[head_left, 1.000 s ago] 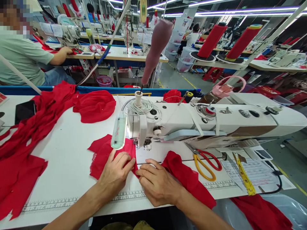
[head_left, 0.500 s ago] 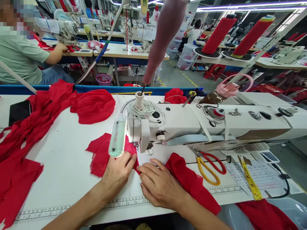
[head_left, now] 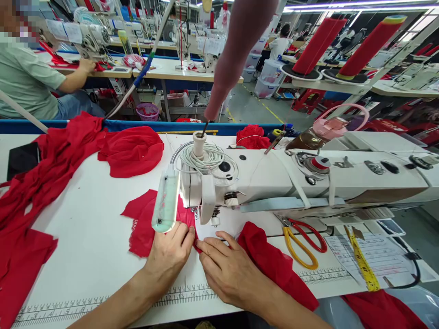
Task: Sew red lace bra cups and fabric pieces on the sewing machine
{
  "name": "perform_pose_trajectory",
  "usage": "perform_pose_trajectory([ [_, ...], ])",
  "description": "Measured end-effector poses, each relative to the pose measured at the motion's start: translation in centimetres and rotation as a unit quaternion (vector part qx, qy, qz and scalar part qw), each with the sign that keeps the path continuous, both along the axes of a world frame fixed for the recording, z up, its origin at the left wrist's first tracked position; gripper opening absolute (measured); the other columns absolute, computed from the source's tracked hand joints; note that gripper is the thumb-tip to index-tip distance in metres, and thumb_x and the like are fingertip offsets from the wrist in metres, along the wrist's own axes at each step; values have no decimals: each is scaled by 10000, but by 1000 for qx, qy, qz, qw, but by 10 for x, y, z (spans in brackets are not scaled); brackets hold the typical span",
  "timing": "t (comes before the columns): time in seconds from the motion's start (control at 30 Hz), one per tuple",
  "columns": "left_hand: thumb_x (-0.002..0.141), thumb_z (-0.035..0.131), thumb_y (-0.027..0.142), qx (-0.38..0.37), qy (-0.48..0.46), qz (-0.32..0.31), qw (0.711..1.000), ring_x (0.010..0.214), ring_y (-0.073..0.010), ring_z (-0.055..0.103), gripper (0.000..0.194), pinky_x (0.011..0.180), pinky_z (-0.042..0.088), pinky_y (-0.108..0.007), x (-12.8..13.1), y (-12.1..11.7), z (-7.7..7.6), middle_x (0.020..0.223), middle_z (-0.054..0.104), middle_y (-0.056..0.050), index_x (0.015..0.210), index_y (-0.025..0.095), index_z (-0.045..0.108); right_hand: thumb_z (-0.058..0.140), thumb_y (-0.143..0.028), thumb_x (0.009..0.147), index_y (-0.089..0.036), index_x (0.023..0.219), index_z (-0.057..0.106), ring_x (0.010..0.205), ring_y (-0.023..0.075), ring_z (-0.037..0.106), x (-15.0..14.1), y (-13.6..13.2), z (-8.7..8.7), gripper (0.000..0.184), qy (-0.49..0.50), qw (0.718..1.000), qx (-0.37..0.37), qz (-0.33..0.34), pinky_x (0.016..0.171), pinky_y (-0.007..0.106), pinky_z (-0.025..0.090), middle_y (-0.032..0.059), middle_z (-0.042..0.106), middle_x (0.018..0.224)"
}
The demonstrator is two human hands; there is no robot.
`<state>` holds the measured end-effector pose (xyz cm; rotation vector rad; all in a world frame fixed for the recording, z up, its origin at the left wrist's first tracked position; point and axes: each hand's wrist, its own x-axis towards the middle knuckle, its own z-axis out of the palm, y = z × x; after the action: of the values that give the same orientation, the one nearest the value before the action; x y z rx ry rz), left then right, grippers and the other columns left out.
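A red fabric piece with a lacy edge lies on the white sewing table, reaching under the presser foot area of the sewing machine. My left hand is closed at the fabric's near right part, its fingers curled together on the cloth. Beside it my right hand lies flat, fingers stretched out and thumb apart, its fingertips at the cloth's near edge. Another red cloth runs along the far side of my right hand and wrist. A pale green translucent guard hides part of the fabric.
Orange-and-red-handled scissors lie right of the hands, near a tape measure on paper. Piled red cloth covers the left side. A black phone-like object lies there. Across the aisle sits a co-worker.
The view has shifted slightly. Both hands keep nearly the same pose at the red fabric, which shows little movement.
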<state>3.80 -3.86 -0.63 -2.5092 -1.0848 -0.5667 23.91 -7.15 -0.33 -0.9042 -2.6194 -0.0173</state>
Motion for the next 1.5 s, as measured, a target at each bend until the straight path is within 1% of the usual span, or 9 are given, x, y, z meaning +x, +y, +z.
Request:
perform_pose_trajectory([
  [0.27,870,382,-52,-2,10,12,1000,691,-219,559,357,712,427,-412,-5,24,-5,767,618,-71,1005,94,678,571,-155,903,-127,1098,614,1182,261,554,-4,17,5,202,-15,999,-18,-26,1090,455,359,141,636,1299],
  [0.57,843,383,-69,-29,-27,8,999,784,-211,586,379,907,428,-492,-6,18,5,766,625,-47,1009,129,660,561,-150,901,-86,1136,619,1161,276,559,-10,15,1,250,-22,999,-3,-37,1049,443,406,154,630,1310],
  [0.7,863,406,-55,-14,-14,-18,1000,783,-211,598,334,910,432,-501,-8,18,7,771,643,-46,974,133,658,599,-155,885,-68,1164,612,1159,286,569,-13,10,3,293,-20,999,-15,-37,1037,432,426,181,630,1284],
  [0.87,840,402,-55,-54,-38,-17,998,810,-214,613,349,848,451,-441,-10,14,7,784,641,-45,978,142,656,612,-151,871,-66,1174,610,1170,289,569,-14,9,6,315,-25,999,-28,-35,1038,431,425,171,633,1278],
  [1.1,802,402,-64,-64,-40,-17,997,779,-201,604,365,821,431,-414,-15,17,-4,791,633,-37,966,152,646,582,-165,898,-81,1216,593,1187,273,558,-13,12,5,329,-26,998,-37,-40,1042,422,422,165,629,1318],
  [1.27,911,468,40,-48,-19,-25,998,761,-200,588,244,755,458,-376,-17,34,-17,861,647,-60,1023,156,651,579,-116,863,-77,1240,580,1084,271,593,-19,21,9,380,-47,996,-52,-61,995,411,445,156,651,1264],
  [1.37,898,455,10,-40,-23,-23,999,793,-205,607,284,826,480,-423,-16,37,-19,901,665,-67,1024,163,658,575,-9,790,-66,1323,528,1089,294,593,-13,14,7,538,-65,991,-27,-116,918,415,467,186,646,1239],
  [1.43,868,432,-25,-41,-33,-17,998,818,-211,615,352,877,484,-471,-15,35,-17,920,674,-70,1045,172,663,558,42,755,-71,1329,526,966,308,619,-4,-2,2,586,-78,977,12,-196,851,449,468,203,670,1125],
  [1.5,861,418,-28,-56,-46,-8,997,835,-217,609,372,909,484,-513,-14,31,-12,921,674,-74,1047,175,668,556,39,741,-62,1265,570,811,310,614,4,-25,-5,534,-95,964,42,-244,819,499,456,193,682,947],
])
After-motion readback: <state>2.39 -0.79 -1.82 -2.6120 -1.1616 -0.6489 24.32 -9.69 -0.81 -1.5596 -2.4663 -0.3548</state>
